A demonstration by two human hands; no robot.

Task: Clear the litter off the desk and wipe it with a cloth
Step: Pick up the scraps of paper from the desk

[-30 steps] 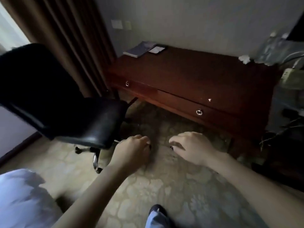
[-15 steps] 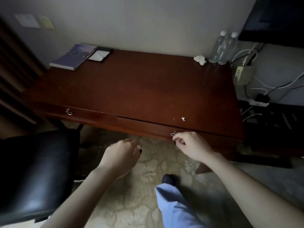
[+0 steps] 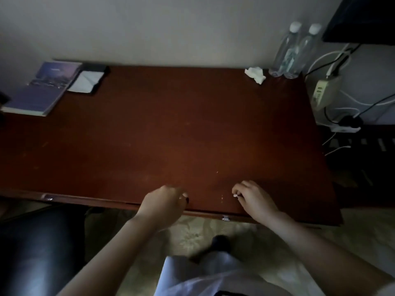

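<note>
The dark red wooden desk point(image 3: 162, 133) fills the middle of the view. Near its front edge my right hand point(image 3: 255, 199) pinches a small white scrap of litter point(image 3: 235, 195) between thumb and fingertips. A few pale crumbs point(image 3: 222, 198) lie just left of it, and one speck point(image 3: 217, 172) sits further in. My left hand point(image 3: 163, 202) rests over the front edge with its fingers curled, and I see nothing in it. A crumpled white tissue point(image 3: 255, 74) lies at the back right corner.
Two clear water bottles point(image 3: 294, 52) stand behind the tissue. A book point(image 3: 40, 88) and a notepad point(image 3: 86, 81) lie at the back left. A black chair point(image 3: 32, 242) stands at the lower left. A power adapter point(image 3: 322, 91) and cables hang beside the desk's right side.
I have stepped up to the desk. Both hands rose from drawer height onto the desktop's front edge, and my right hand now pinches the white scrap that lay there.
</note>
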